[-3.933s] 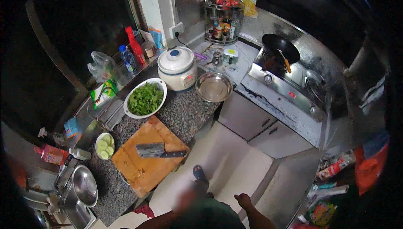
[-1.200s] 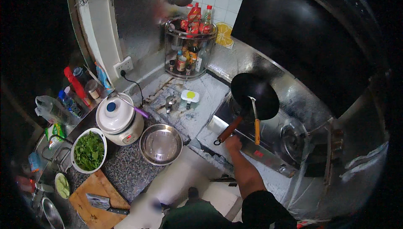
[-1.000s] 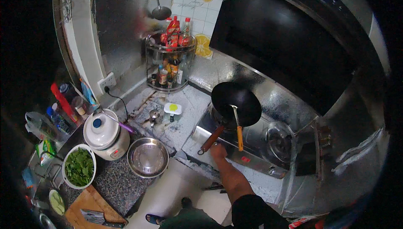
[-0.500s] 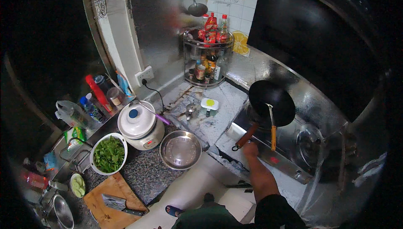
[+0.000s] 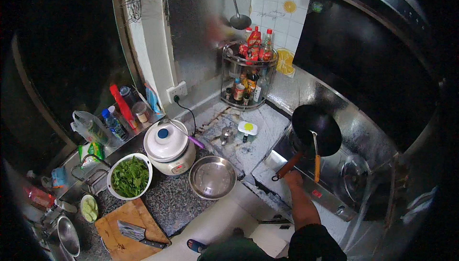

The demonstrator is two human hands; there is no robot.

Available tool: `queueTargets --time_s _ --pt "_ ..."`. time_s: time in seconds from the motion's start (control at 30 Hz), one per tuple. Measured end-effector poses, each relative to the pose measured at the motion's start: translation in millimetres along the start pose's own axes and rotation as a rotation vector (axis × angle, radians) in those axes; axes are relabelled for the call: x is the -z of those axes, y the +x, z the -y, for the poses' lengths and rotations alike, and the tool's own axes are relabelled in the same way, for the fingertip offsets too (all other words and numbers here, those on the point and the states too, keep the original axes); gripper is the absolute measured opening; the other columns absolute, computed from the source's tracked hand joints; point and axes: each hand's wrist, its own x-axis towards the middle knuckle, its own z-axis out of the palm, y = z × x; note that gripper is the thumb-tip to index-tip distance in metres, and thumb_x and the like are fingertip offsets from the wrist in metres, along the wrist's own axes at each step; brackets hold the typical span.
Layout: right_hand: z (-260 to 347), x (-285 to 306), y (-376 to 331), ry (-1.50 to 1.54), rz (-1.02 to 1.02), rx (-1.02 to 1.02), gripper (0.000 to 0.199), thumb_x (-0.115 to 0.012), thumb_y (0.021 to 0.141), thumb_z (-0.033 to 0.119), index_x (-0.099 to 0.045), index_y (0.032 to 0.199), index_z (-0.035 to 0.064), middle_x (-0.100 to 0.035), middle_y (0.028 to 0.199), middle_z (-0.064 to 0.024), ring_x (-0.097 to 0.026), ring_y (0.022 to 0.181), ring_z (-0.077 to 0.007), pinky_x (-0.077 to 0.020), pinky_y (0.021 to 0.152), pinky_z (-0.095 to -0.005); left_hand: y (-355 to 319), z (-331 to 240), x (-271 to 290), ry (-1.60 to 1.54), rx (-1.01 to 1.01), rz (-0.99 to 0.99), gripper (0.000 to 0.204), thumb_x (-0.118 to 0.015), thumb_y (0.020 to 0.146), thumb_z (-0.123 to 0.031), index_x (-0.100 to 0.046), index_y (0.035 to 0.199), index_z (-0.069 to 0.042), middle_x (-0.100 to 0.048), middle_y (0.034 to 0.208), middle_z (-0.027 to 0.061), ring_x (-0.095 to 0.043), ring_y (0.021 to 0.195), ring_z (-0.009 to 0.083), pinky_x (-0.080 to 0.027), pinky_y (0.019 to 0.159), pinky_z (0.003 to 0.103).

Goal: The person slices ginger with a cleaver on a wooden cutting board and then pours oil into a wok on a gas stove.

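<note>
My right hand (image 5: 293,179) reaches to the left part of the gas stove's front panel (image 5: 327,203), just below the wok's handle. Its fingers look closed round a stove knob, which the hand itself covers; a matching knob (image 5: 340,210) shows farther right. The black wok (image 5: 306,122) sits on the left burner, its brown wooden handle (image 5: 289,164) pointing toward me. A spatula (image 5: 317,166) with an orange handle leans inside the wok, its handle over the rim. My left hand is out of view.
Left of the stove stand a steel basin (image 5: 213,179), a white rice cooker (image 5: 165,144) and a bowl of leafy greens (image 5: 128,176). A cleaver (image 5: 131,230) lies on the cutting board (image 5: 114,246). Behind is a corner rack (image 5: 227,60) of bottles. A glass lid (image 5: 354,172) rests on the stove's right.
The whole view has shifted, so everything appears lower and slightly farther right. My right hand stays at the same spot on the stove panel; wok and spatula have not visibly moved.
</note>
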Motion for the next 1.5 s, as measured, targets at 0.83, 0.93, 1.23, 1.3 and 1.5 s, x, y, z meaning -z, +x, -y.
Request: queueTargets --time_s 0.83,0.93,1.23,1.3,1.5 --pt "-3 -72 43 -0.468 -0.266 0.612 0.018 -0.051 0.082 0.020 -0.066 0.089 0.0145 -0.065 0.085 -0.0035 -0.064 0.078 -0.0212 -0.0488 0.062 -0.0378 7 -33 8 0.126 -0.127 0.075 0.058 -0.059 0.084 -0.043 -0.041 0.047 -0.002 -0.044 0.049 0.0196 -0.037 0.048 0.0368 -0.029 0.051 0.050" --pt "-10 -81 54 -0.436 -0.270 0.574 0.013 -0.053 0.080 0.020 -0.065 0.080 0.0149 -0.064 0.077 -0.0033 -0.064 0.073 -0.0212 -0.0485 0.057 -0.0381 2 -22 5 0.152 -0.193 0.024 0.058 -0.058 0.085 -0.042 -0.040 0.047 -0.002 -0.043 0.048 0.0189 -0.039 0.048 0.0371 -0.029 0.049 0.049" --pt "-23 -69 63 -0.459 -0.124 0.658 0.025 -0.046 0.086 0.023 -0.060 0.103 0.0118 -0.063 0.094 -0.0030 -0.061 0.085 -0.0229 -0.0469 0.067 -0.0386 -7 14 -3 0.351 0.120 0.132 0.050 -0.058 0.080 -0.042 -0.055 0.059 0.003 -0.055 0.061 0.0241 -0.054 0.062 0.0411 -0.040 0.057 0.049" --pt "-39 -60 68 -0.452 -0.133 0.631 0.024 -0.046 0.086 0.022 -0.059 0.103 0.0115 -0.062 0.096 -0.0039 -0.061 0.087 -0.0228 -0.0467 0.069 -0.0376 -6 -33 4 0.395 0.137 0.174 0.052 -0.057 0.080 -0.046 -0.058 0.062 0.003 -0.060 0.072 0.0245 -0.059 0.074 0.0414 -0.047 0.068 0.047" --pt "-19 -62 65 -0.445 -0.121 0.662 0.024 -0.044 0.087 0.017 -0.057 0.105 0.0108 -0.061 0.100 -0.0067 -0.059 0.091 -0.0226 -0.0461 0.076 -0.0349 -30 -29 4 0.245 0.362 0.100 0.048 -0.058 0.080 -0.044 -0.061 0.067 0.002 -0.062 0.073 0.0232 -0.061 0.073 0.0391 -0.048 0.068 0.046"
